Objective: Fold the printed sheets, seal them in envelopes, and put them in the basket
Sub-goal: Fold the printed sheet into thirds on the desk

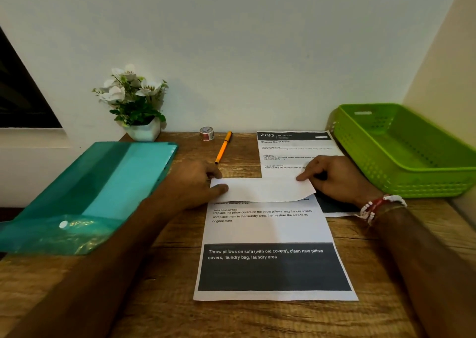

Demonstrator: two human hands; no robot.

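A printed sheet [268, 229] with a dark band near its bottom lies on the wooden desk [164, 294] in front of me. Its top edge is folded over toward me into a white flap [262, 189]. My left hand [195, 183] pinches the flap's left corner between thumb and forefinger. My right hand [332, 178] holds the flap's right corner, its forefinger pressing on top. A second printed sheet [293, 149] lies behind, partly under my right hand. An empty green basket [401, 152] stands at the right. No envelope shows in the open.
A teal plastic document folder [85, 196] covers the desk's left side. At the back by the wall stand a white pot of artificial flowers [136, 105], a small roll of tape [206, 133] and an orange pen [223, 147]. Walls close in behind and on the right.
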